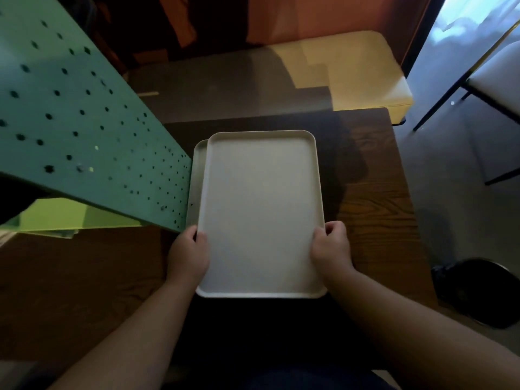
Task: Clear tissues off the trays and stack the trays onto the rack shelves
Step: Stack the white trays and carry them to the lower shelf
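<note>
dark wood-grain table (377,220), cream cushioned bench (351,71) behind it, orange wall (337,15) at back, chair w/ black legs (495,80) far right, dark round obj (478,291) on grey floor (450,170)

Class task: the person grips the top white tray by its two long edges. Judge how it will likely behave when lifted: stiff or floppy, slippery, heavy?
The top white tray probably stays stiff: it looks flat, with a raised rim. It seems light, since the left hand and right hand hold only its near end. Its smooth surface may slide on the tray beneath.
</note>
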`<state>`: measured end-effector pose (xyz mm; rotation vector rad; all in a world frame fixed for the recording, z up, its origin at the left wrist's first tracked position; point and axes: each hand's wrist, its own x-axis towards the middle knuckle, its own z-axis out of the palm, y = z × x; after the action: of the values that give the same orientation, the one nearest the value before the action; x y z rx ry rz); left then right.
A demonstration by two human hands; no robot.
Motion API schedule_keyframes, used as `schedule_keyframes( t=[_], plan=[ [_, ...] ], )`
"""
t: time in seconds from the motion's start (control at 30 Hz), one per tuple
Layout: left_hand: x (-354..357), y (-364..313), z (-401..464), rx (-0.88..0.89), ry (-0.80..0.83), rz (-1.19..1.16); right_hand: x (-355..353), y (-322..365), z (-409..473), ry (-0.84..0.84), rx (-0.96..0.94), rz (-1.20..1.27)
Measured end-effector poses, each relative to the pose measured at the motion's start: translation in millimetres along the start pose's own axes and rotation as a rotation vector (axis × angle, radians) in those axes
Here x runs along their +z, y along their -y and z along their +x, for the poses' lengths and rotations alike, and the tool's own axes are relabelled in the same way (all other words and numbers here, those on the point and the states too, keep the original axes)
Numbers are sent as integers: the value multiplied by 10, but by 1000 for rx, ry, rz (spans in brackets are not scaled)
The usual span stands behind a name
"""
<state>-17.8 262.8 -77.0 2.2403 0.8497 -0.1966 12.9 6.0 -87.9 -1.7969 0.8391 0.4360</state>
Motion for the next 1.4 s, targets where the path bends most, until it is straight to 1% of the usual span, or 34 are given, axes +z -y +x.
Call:
schedule_keyframes(
  t=[0.13,0.2,0.3,0.4,0.47,0.5,0.6,0.67,0.73,0.8,0.9,1.07,1.13,1.2,1.27,1.33,1.37,1.4],
  plan=[
    [-175,208,23,-7,-44,-14,303,-16,-46,-17,-36,-55],
    [-193,286,47,-34,-29,-1,397,-21,-34,-38,-57,-74],
    [-181,369,62,-69,37,-19,493,-3,-19,-81,-72,-98],
    [-162,444,109,-40,49,-48,572,-11,-17,-102,-91,-144],
    [-160,497,152,-28,29,29,611,-32,-14,-89,-137,-242],
    [-164,514,165,-49,31,83,623,-34,-16,-85,-162,-309],
    [-165,583,203,-114,118,142,631,-7,-46,-88,-211,-571],
    [-170,616,237,-101,175,140,632,48,-73,-77,-195,-707],
    [-189,643,273,-74,207,150,642,112,-84,-59,-118,-721],
    [-235,673,292,-38,247,161,631,171,-113,-55,-41,-693],
    [-380,649,260,-9,336,160,573,207,-239,-39,2,-577],
    [-889,387,16,36,399,-12,326,242,-469,-113,73,-315],
    [-1143,262,-133,55,398,-44,136,398,-621,-67,64,-208],
    [-1373,93,-289,74,361,-74,-86,622,-807,46,12,-63],
    [-1585,-118,-473,132,316,-77,-290,807,-994,115,-51,-37],
    [-1763,-340,-649,202,288,-91,-408,1003,-1091,106,-81,4],
    [-1836,-425,-737,227,291,-114,-475,1060,-1143,141,-133,6],
    [-1907,-514,-839,249,284,-149,-526,1124,-1184,202,-106,119]
  ],
)
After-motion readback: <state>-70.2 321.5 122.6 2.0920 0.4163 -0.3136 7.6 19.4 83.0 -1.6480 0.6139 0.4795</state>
